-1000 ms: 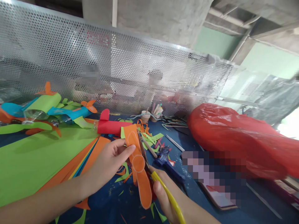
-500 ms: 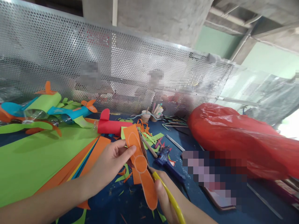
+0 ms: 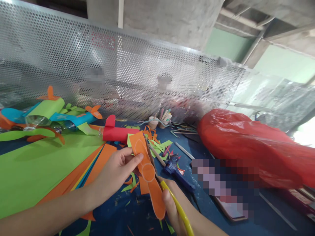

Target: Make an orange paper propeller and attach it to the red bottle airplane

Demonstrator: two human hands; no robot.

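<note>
My left hand (image 3: 123, 167) pinches an orange paper strip (image 3: 148, 172) between thumb and fingers. A propeller shape is drawn on the strip in a pale line, with a circle at its middle; the lower blade is cut out and rounded. My right hand (image 3: 172, 200) is closed round the yellow handle of a pair of scissors (image 3: 179, 209). Their blades lie along the right edge of the strip and are partly hidden behind it. Beneath the strip, a piece of orange paper and green scraps (image 3: 131, 183) lie on the blue table (image 3: 110, 213).
A blue glue gun (image 3: 178, 173) and a phone-like slab (image 3: 231, 209), partly blurred out, lie at right. Beyond them bulges a red plastic bag (image 3: 246, 147). Coloured paper sheets (image 3: 49, 164) and paper-covered bottles (image 3: 44, 111) fill the left. Cups of markers (image 3: 165, 119) stand before a perforated metal screen (image 3: 147, 65).
Both hands keep their hold, on the strip and on the scissors. The strip and scissors have shifted only very slightly.
</note>
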